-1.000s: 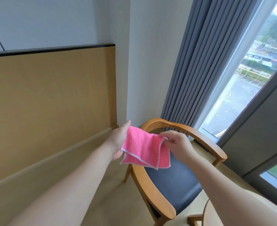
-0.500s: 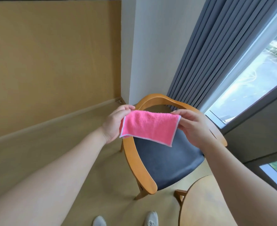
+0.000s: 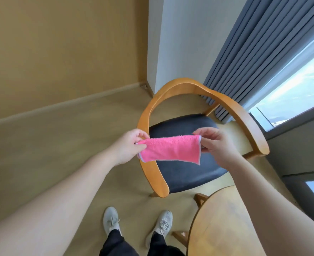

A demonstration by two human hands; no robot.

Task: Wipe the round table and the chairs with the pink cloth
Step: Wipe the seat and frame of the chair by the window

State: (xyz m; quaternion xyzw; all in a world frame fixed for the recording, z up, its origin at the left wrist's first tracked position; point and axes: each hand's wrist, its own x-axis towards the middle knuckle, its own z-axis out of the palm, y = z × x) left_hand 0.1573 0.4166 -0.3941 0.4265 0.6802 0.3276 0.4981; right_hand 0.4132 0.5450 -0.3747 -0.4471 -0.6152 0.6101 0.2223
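A folded pink cloth (image 3: 171, 149) with a pale edge is stretched between both hands, above the chair. My left hand (image 3: 129, 146) pinches its left end and my right hand (image 3: 216, 145) pinches its right end. Below them stands a wooden chair (image 3: 248, 122) with a curved armrest rail and a dark seat (image 3: 182, 174). Part of the round wooden table (image 3: 224, 224) shows at the lower right, partly hidden by my right forearm.
My two grey shoes (image 3: 112, 220) stand on the beige floor just before the chair. A tan wall panel (image 3: 60, 48) is on the left, a white pillar (image 3: 185, 34) behind the chair, and grey curtains (image 3: 259, 43) and a window (image 3: 296, 85) on the right.
The view has tilted down, so the floor, my shoes and more of the table now show. Both hands have pulled the cloth out flatter, into a narrower strip over the seat.
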